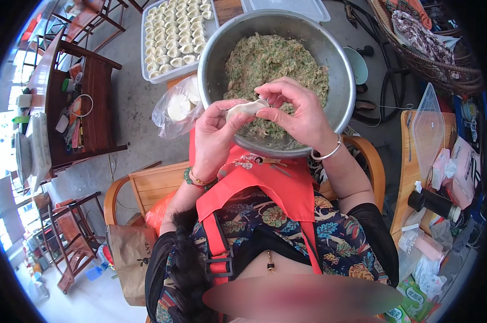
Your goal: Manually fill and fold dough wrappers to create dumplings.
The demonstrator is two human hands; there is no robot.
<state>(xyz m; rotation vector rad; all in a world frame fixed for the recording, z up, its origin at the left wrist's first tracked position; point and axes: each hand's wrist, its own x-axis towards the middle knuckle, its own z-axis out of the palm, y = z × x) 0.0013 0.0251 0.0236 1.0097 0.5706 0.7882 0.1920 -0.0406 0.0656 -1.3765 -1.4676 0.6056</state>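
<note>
A folded, pale dough dumpling (248,108) is held between both hands above the near part of a large steel bowl (347,95). My left hand (221,125) pinches its left end with thumb and fingers. At its right end, the thumb and fingertips of my right hand (294,109) touch the dough edge. Green-flecked minced filling (271,60) lies in the bowl. Left of the bowl, round dough wrappers (179,105) rest in an open clear plastic bag (160,117). Beyond them, a clear plastic tray (145,72) holds rows of folded dumplings (174,34).
A clear lid (308,9) lies behind the bowl. Curved wooden chair arms (113,198) flank my body. A wicker basket (437,68) with cloths is at upper right, a cluttered wooden surface (407,161) at right, and a dark wooden table (94,105) at left.
</note>
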